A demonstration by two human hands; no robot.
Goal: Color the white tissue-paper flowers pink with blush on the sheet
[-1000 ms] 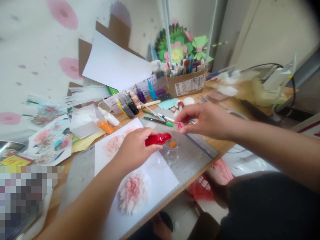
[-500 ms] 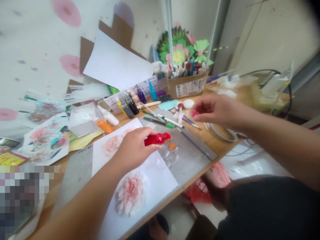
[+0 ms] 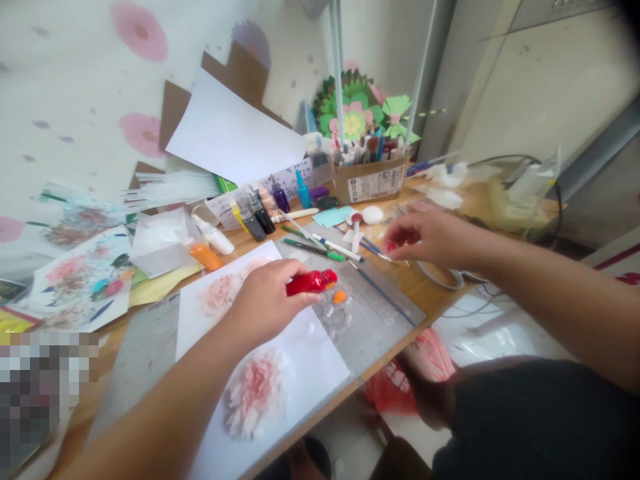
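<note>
My left hand [image 3: 270, 297] is closed around a red paint bottle [image 3: 305, 284], which lies nearly level with its uncapped neck pointing right. Below that neck is a clear round-welled palette [image 3: 338, 319], with orange paint [image 3: 339, 297] in at least one well. The palette rests on a grey cutting mat [image 3: 385, 333]. To the right, my right hand [image 3: 417, 237] is raised over the table with its fingers pinched on a small red piece, apparently the bottle's cap [image 3: 391, 247]. Under my left wrist lies a white sheet with pink flowers [image 3: 315, 357].
Green markers [image 3: 313, 249] and a thin blue brush [image 3: 385, 293] lie on the mat. Behind stand several paint bottles [image 3: 257, 217] and a cardboard box of brushes [image 3: 369, 179]. A tape ring [image 3: 445, 280] sits near the right table edge, and an orange bottle [image 3: 205, 256] lies left.
The view has shifted slightly. My right hand has moved a little right and down relative to the table, while my left hand keeps the red bottle over the palette.
</note>
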